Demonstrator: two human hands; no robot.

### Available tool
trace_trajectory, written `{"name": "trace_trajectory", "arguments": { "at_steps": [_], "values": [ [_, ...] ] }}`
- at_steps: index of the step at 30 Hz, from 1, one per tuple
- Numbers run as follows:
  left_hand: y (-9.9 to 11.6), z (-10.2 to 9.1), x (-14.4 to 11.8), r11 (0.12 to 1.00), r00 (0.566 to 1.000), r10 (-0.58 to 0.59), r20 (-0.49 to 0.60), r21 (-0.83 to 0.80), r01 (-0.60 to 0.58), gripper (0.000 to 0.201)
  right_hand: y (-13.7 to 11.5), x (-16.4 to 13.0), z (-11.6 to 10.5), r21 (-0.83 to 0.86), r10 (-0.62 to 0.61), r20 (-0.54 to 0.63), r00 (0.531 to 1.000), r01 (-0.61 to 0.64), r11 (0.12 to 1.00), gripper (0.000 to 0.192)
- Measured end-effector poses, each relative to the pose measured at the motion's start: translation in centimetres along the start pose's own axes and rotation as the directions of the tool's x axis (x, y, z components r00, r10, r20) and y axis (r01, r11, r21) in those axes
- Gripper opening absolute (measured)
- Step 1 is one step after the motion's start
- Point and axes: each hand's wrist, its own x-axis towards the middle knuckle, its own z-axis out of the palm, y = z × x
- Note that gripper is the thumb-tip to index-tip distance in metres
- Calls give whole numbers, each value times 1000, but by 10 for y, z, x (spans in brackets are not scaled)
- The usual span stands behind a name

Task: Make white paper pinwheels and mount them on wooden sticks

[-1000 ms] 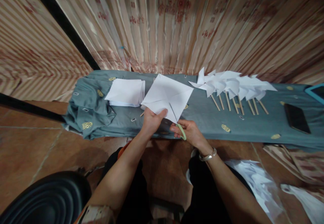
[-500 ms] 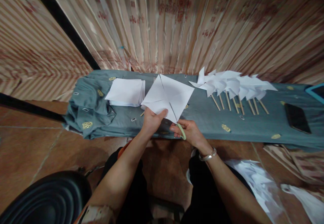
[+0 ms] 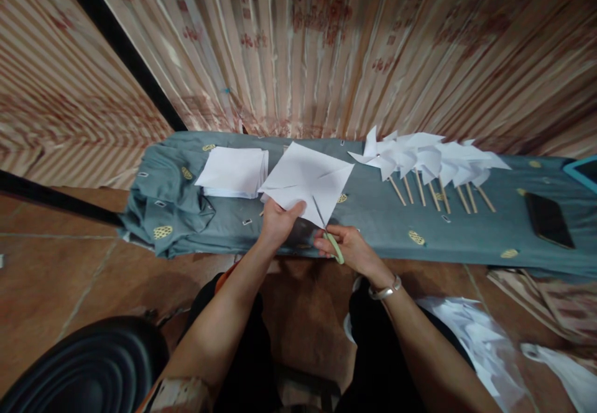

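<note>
A long table (image 3: 466, 239) with a grey-green cloth stands before a striped curtain (image 3: 326, 46). At its right end a row of finished paper pinwheels (image 3: 426, 155) lies with about eight wooden sticks pointing toward the person, I think to keep them sorted. One stack of white sheets (image 3: 232, 170) waits at the left, near to hand. One dark phone (image 3: 548, 219) lies far right. The left hand (image 3: 278, 221) pinches one white paper square (image 3: 308, 180) at its near edge, lifting it so the blades can enter. The right hand (image 3: 351, 248) is closed in the green handles of one pair of scissors (image 3: 328, 231), blades at the paper.
</note>
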Motion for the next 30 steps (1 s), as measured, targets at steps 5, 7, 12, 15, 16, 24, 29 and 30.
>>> {"name": "trace_trajectory", "arguments": {
  "at_steps": [5,7,12,15,16,24,29,30],
  "values": [
    [1,-9,11,999,998,-4,-59,-49,1,39,16,-9,-19,-130,54,39,998,-49,990,51],
    [1,-12,14,999,997,-6,-81,-53,1,40,25,-13,-32,-178,23,31,999,-17,984,49],
    [-4,-11,15,999,997,-18,-77,-31,16,43,35,-18,-68,-471,-77,-244,967,-49,881,55],
    [-10,-1,8,999,999,-43,4,-21,43,38,29,-21,-83,-694,-116,-413,903,-230,682,57],
    [-13,4,5,998,998,-55,38,-18,56,37,26,-21,-86,-747,-125,-442,888,-288,599,56],
    [-35,29,-10,984,968,-175,183,76,163,34,20,-10,-98,-820,-162,-537,828,-466,334,43],
    [-48,35,-8,984,957,-175,232,79,161,36,20,1,-111,-816,-218,-561,799,-490,306,37],
    [-51,36,-7,985,955,-172,241,65,161,38,20,2,-114,-818,-231,-561,795,-489,304,36]
  ]
}}
